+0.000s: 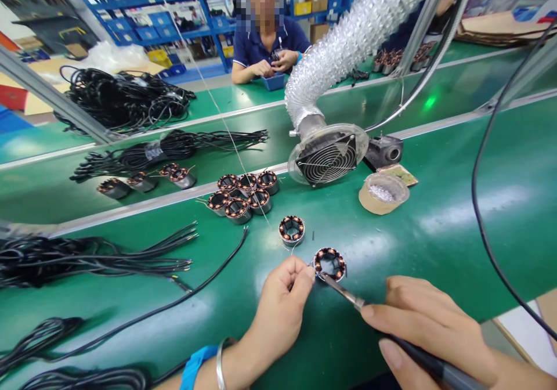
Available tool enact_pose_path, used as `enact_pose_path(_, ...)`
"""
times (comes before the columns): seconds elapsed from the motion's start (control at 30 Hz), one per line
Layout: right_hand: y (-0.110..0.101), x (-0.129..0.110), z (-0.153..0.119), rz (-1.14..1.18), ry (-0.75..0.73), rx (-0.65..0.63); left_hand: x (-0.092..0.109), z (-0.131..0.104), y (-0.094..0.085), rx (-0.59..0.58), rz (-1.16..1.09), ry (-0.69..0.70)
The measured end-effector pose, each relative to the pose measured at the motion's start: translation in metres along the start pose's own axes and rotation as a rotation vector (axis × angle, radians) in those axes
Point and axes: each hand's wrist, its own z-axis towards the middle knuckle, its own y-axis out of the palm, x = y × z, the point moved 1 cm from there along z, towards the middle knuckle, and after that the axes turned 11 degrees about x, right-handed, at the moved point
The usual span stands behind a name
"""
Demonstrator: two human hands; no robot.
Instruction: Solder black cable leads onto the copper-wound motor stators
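Observation:
A motor stator (340, 261) with copper windings stands on the green bench in front of me. My left hand (282, 297) is closed in a pinch at the stator's left edge, on what looks like a thin wire; the fingertips hide most of it. In my right hand (430, 320) is a soldering iron (343, 292), gripped by its dark handle. Its tip reaches the near left rim of the stator, close to my left fingertips. Just behind stands a second stator (291, 227), with a thin lead curling toward my left hand.
Several stators (237, 209) cluster farther back. Black cables (87, 259) lie at left, one stretching toward the middle. A fume extractor fan (333, 159) hangs on a foil duct (343, 47). Behind it sits a round tub (383, 194). Across the bench a person (267, 50) handles small parts.

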Motion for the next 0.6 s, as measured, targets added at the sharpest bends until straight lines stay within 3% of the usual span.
enact_pose_path(0.3, 0.0057, 0.0026, -0.0012, 0.012, -0.032, 0.018, 0.0004, -0.0002, 0.0005, 0.009, -0.021, -0.009)
enact_pose_path(0.6, -0.0026, 0.0017, 0.002, -0.003, 0.008, 0.026, 0.0006, -0.0002, 0.0, 0.011, -0.036, -0.027)
